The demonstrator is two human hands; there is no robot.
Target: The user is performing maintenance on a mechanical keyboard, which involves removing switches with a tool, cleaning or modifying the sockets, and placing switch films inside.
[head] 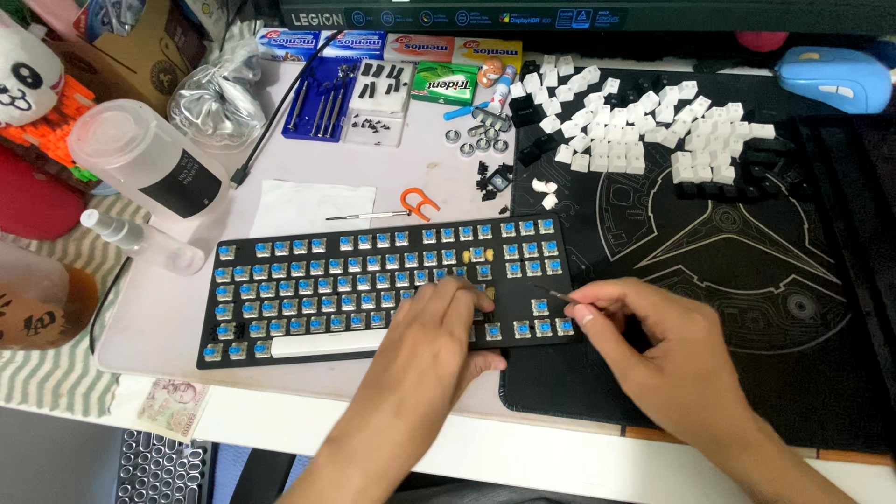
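Nearly every keycap (653,131) sits heaped at upper right; the keyboard (373,289) at centre shows bare blue switches, only its spacebar (327,343) left. Left hand (448,322) presses flat, fingers released; right hand (644,350) pinches what looks like a thin tool (558,296).

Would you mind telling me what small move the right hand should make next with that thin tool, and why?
Probably lower the thin tool onto the keyboard beside the left hand. Its tip hovers just above the right-hand switch block, the left hand presses flat there, and the right hand pinches the tool angled toward that spot.
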